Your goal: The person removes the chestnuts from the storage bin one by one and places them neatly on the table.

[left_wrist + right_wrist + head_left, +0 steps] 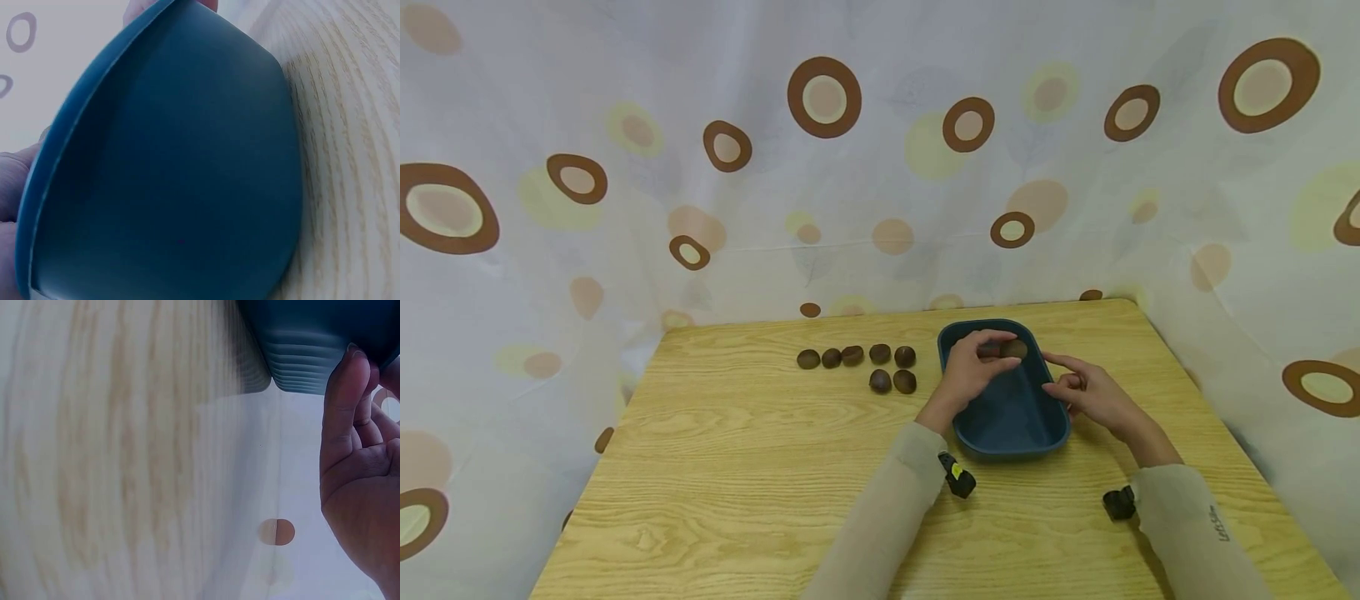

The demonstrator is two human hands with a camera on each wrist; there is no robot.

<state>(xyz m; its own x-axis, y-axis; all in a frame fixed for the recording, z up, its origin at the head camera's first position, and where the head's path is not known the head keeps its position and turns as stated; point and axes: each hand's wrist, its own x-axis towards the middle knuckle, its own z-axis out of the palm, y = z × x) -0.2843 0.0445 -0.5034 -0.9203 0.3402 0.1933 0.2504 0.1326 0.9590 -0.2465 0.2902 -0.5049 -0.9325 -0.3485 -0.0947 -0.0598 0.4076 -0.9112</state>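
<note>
Over the far end of a dark blue plastic basin [1011,450], my left hand [970,367] pinches a brown chestnut [1014,350] between thumb and fingers. My right hand [1093,392] holds the basin's right rim; in the right wrist view its fingers [344,394] lie against the ribbed outer wall [303,362]. The basin's visible inside holds nothing. Its smooth outer side [181,156] fills most of the left wrist view, hiding the held chestnut there. Left of the basin, several chestnuts [880,382] lie on the table in two short rows.
The wooden table [737,467] has its back edge against a hanging patterned cloth [880,167], which also runs along the right side. A small black camera sits on each wrist, the left one [958,477] beside the basin's near end.
</note>
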